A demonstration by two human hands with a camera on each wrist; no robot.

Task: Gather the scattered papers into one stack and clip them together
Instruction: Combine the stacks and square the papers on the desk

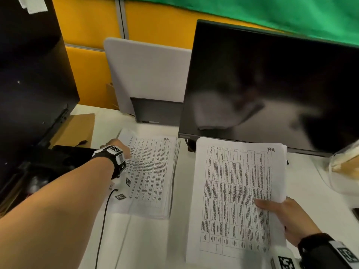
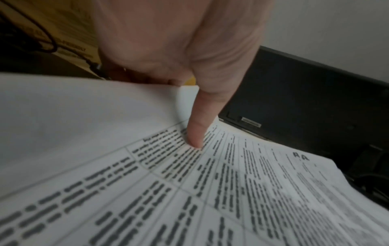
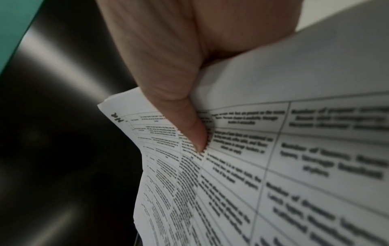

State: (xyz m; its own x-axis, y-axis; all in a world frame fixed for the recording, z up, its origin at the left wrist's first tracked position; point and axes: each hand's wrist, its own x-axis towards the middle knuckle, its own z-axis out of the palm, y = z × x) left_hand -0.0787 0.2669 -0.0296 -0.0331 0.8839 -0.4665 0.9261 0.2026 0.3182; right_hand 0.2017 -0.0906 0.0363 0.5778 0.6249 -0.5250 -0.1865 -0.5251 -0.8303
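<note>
Yellow partition panels [image 1: 91, 26] and a green cloth [image 1: 272, 14] back a white tabletop [image 1: 147, 239] that carries two dark monitors: one monitor [image 1: 272, 84] at 1 o'clock, and a second monitor [image 1: 29, 74] at 10 o'clock. Between them stands a pale grey divider [image 1: 147, 70], with brown cardboard [image 1: 75, 127] lying near its left foot. Two sets of printed table sheets are shown, well apart. The left paper stack [image 1: 153, 171], marked by hand at its far right corner, lies flat on the tabletop at 11 o'clock. The left hand [image 1: 118, 147] reaches to the stack's far left corner; in the left wrist view the left thumb [image 2: 197, 129] presses down on the top sheet while the other fingers go under the raised paper edge, so this grip pinches that corner. The right paper stack [image 1: 239, 195] sits at 4 o'clock, its far edge just below the nearer monitor, and whether its underside touches the tabletop cannot be told. The right hand [image 1: 285, 218] holds it at the right edge; the right wrist view shows the right thumb [image 3: 195, 133] pressed on the printed top sheet, the grip closed around the stack's edge. A thin black cable [image 1: 103, 220] runs across the tabletop at 7 o'clock. A clear plastic bag [image 1: 343, 167] lies at 3 o'clock.
</note>
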